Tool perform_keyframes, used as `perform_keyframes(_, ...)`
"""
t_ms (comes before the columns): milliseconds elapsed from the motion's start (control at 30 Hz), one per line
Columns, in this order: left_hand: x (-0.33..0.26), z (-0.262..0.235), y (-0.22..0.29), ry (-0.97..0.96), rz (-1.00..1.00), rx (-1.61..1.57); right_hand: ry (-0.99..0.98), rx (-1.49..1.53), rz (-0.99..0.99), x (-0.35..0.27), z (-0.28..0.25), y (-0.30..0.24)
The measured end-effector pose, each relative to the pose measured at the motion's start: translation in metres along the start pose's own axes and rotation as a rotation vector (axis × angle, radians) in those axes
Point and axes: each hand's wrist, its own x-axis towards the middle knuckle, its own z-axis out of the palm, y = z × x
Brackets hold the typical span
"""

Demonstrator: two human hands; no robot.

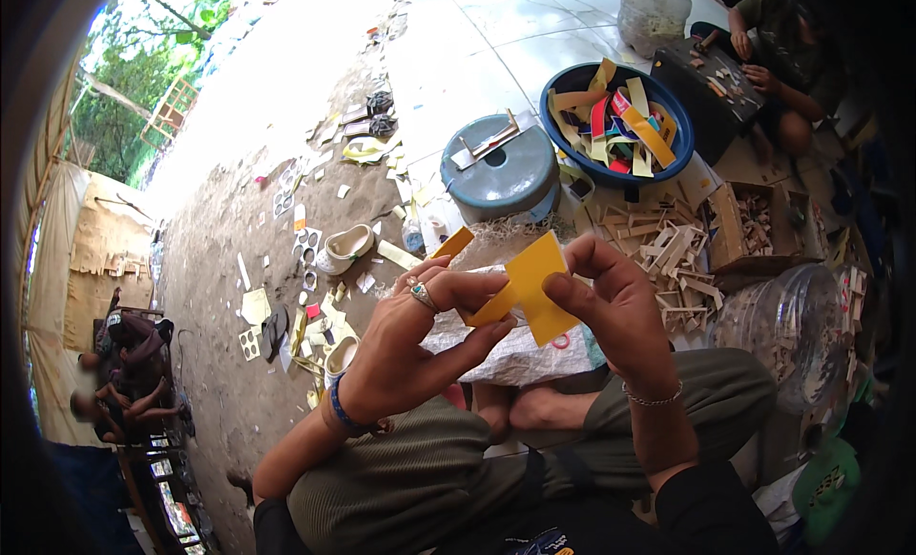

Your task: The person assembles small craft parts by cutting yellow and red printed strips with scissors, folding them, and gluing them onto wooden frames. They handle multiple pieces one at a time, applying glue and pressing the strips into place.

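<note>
My right hand point(615, 312) pinches a flat yellow card piece point(540, 286) between thumb and fingers, above my crossed legs. From the other side, my left hand point(405, 331), with a ring and a blue bracelet, grips a yellow strip point(489, 310) between thumb and forefinger. This strip meets the card's left edge; whether the two are joined I cannot tell. Another narrow yellow piece point(452, 243) sticks up behind my left fingers, and its lower end is hidden. Below both hands a white woven sack point(491, 359) lies over my lap.
Ahead stand a blue-grey round stool point(468, 178) and a blue basin point(686, 152) of coloured strips. At right are a heap of small wooden pieces point(679, 259), a wooden box point(735, 221) and a clear plastic container point(778, 316). Scraps and clogs point(345, 248) litter the left ground. A co-worker point(797, 59) sits far right.
</note>
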Motion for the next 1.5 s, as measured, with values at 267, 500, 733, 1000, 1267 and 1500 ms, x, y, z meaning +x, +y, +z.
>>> perform_keyframes(267,-0.001,0.000,-0.002,-0.004,0.004,0.013,-0.030,-0.004,0.039,0.003,-0.003,0.003)
perform_keyframes(500,0.000,0.002,0.000,0.019,-0.020,-0.021,-0.043,0.010,0.062,0.002,-0.002,0.005)
perform_keyframes(733,0.000,-0.001,0.004,-0.096,-0.134,-0.131,-0.010,0.058,0.031,0.004,-0.006,0.000)
perform_keyframes(1000,-0.003,0.001,0.003,-0.187,-0.369,-0.349,-0.082,0.042,0.044,0.007,-0.012,0.002)
perform_keyframes(1267,-0.003,0.005,-0.004,-0.148,-0.202,-0.331,-0.089,0.046,0.089,0.006,-0.008,-0.001)
perform_keyframes(1500,-0.003,0.004,-0.002,-0.146,-0.230,-0.342,-0.081,0.028,0.128,0.006,-0.006,-0.001)
